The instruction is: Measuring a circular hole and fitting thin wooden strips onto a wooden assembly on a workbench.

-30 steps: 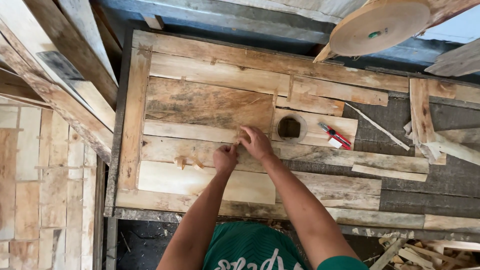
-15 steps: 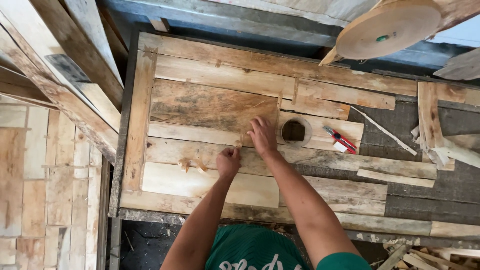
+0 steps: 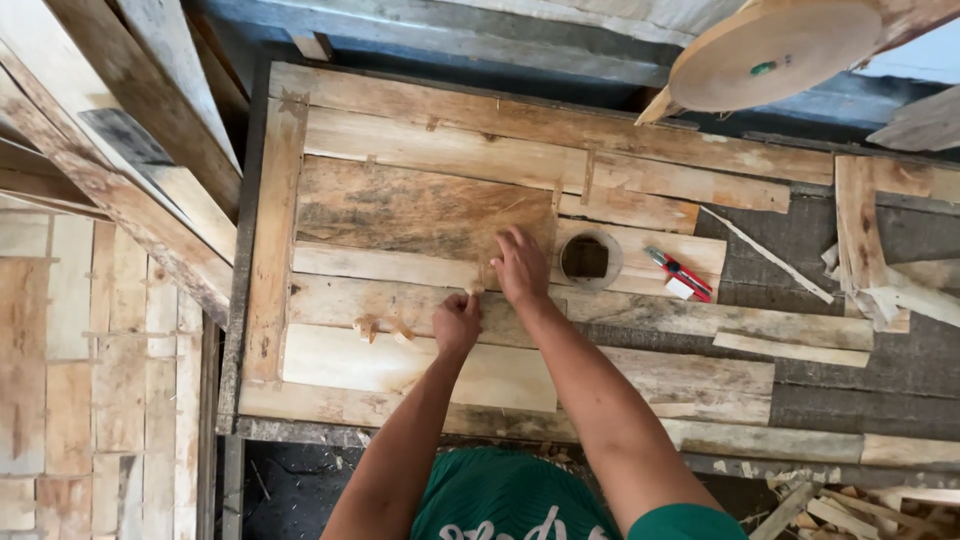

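Small wood piece (image 3: 476, 287) in left hand (image 3: 457, 325) grip; right hand (image 3: 520, 268) flat on plank bench (image 3: 420, 150).

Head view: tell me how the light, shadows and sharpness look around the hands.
Head view: soft, even daylight, no glare on the wooden bench top; both the left hand and the right hand cast only faint shadows; the hands, the small round container and the red pen-like tool look sharp; the gap under the bench's near edge is dark; the straight planks at far left bow slightly, wide-lens distortion.

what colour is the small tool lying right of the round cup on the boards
Red and black, with a white piece beside it: the small tool, clearest in the head view.
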